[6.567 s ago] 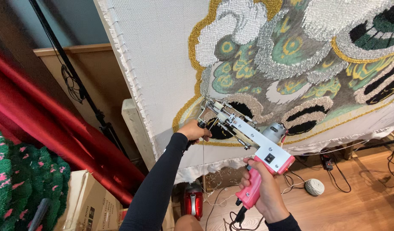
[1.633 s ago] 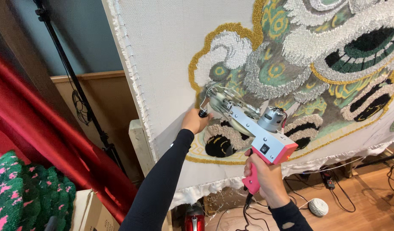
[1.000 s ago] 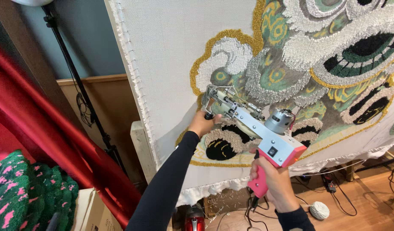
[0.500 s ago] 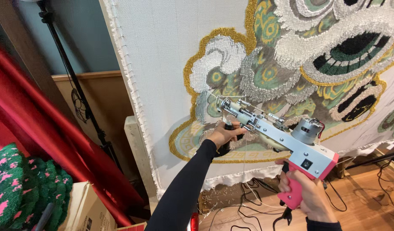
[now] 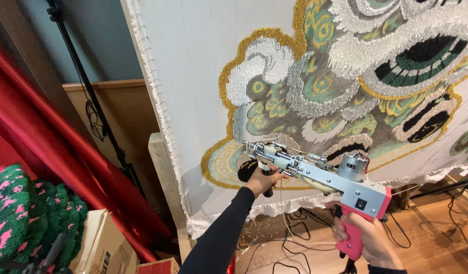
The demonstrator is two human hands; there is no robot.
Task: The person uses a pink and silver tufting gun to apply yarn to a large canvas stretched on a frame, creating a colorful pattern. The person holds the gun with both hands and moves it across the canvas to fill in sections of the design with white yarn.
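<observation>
Pink-handled tufting gun (image 5: 320, 175) at lower centre, nose pressing against stretched cloth (image 5: 193, 76); right hand (image 5: 363, 238) clenching pink grip, left hand (image 5: 262, 177) wrapping fingers around black front handle.

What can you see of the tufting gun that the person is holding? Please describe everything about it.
The tufting gun has a grey metal body, a pink grip and pink back edge, a round silver motor on top and a black switch on its side. It slants up to the left, its tip at the stretched cloth. The right hand grasps the pink grip; the left hand holds the black front handle.
</observation>
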